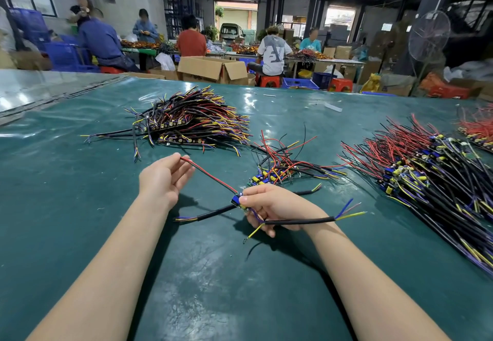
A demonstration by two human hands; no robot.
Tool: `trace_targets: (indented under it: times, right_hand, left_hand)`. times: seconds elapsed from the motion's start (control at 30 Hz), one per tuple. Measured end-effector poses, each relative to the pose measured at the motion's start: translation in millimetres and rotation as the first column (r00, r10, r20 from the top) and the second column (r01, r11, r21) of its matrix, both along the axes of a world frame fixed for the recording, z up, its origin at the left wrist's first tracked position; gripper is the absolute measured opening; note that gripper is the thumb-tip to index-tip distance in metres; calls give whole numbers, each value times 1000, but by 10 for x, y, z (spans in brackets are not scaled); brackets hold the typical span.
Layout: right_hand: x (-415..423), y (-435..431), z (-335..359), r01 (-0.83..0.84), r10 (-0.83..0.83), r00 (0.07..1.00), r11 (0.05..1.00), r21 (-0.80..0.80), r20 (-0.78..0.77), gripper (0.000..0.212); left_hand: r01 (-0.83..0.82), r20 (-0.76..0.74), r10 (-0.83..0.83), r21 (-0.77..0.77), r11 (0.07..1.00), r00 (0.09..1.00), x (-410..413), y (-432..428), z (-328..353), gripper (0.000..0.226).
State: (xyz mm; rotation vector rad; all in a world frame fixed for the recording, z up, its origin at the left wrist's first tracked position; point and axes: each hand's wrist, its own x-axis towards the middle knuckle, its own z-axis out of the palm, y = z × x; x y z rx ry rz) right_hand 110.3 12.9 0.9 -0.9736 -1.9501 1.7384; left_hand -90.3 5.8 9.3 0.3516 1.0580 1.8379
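My right hand [274, 206] grips a small blue circuit module [237, 200] above the green table mat [213, 274], with black sheathed cables fanning out from it. One black cable [301, 222] crosses my right wrist and ends in blue, purple and yellow strands. A red and black wire pair [213, 176] runs up-left from the module to my left hand [165, 178], whose fingertips pinch its far end. Another black cable [210, 214] trails left onto the mat.
A stacked bundle of wired modules [192, 124] lies ahead on the left. A small loose heap [282, 164] sits just beyond my right hand, and a large pile [426, 172] fills the right side. Seated people, cardboard boxes [213, 70] and a floor fan [428, 36] are beyond the table.
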Motion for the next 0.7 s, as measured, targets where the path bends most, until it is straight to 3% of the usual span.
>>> trace_targets:
  times: [0.07, 0.1, 0.17, 0.2, 0.23, 0.27, 0.3, 0.33, 0.37, 0.4, 0.47, 0.57, 0.7]
  right_hand:
    - [-6, -1, -2, -4, 4, 1000, 1000, 3, 3, 27]
    - [-10, 1, -4, -9, 9, 1000, 1000, 5, 5, 27]
    - [-11, 4, -1, -20, 20, 1000, 1000, 7, 15, 27]
    - [-6, 5, 2, -25, 25, 1000, 1000, 6, 17, 27]
    - [0, 10, 1, -27, 27, 1000, 1000, 6, 14, 27]
    - [5, 15, -3, -25, 25, 1000, 1000, 7, 6, 27]
    - [11, 19, -6, -20, 20, 1000, 1000, 11, -1, 27]
    - [11, 23, -12, -16, 17, 1000, 1000, 16, -4, 27]
    - [6, 26, -18, -18, 18, 1000, 1000, 20, -3, 27]
    - [1, 29, -21, -22, 22, 1000, 1000, 22, -1, 27]
    - [-2, 32, -32, -21, 21, 1000, 1000, 22, -5, 27]
    - [11, 43, -64, 31, -31, 998, 1000, 0, -63, 29]
    - [-4, 52, -104, 83, -83, 991, 997, 0, -107, 34]
  left_hand:
    - [-134, -271, 132, 9, 991, 953, 2, 15, -45, 24]
    - [-211, -451, 202, 31, 977, 869, 1, 16, -73, 24]
    - [-310, -756, 271, 94, 946, 596, -9, 4, -118, 20]
    - [-326, -821, 271, 111, 939, 502, -9, 0, -131, 18]
    - [-324, -830, 267, 111, 940, 490, -21, 9, -142, 19]
    - [-290, -757, 252, 86, 953, 603, -30, 15, -127, 20]
    - [-239, -597, 221, 50, 970, 771, -42, 25, -97, 22]
    - [-171, -377, 161, 8, 985, 912, -57, 40, -74, 23]
    - [-94, -159, 89, -26, 995, 983, -64, 36, -47, 22]
    - [-28, 9, 29, -53, 998, 1000, -79, 30, -32, 21]
    - [53, 198, -41, -56, 997, 979, -91, 24, -27, 19]
    - [116, 240, -119, 25, 993, 963, -5, 12, -16, 20]
    - [378, -58, -375, 45, 925, 925, 217, -1, -49, 29]
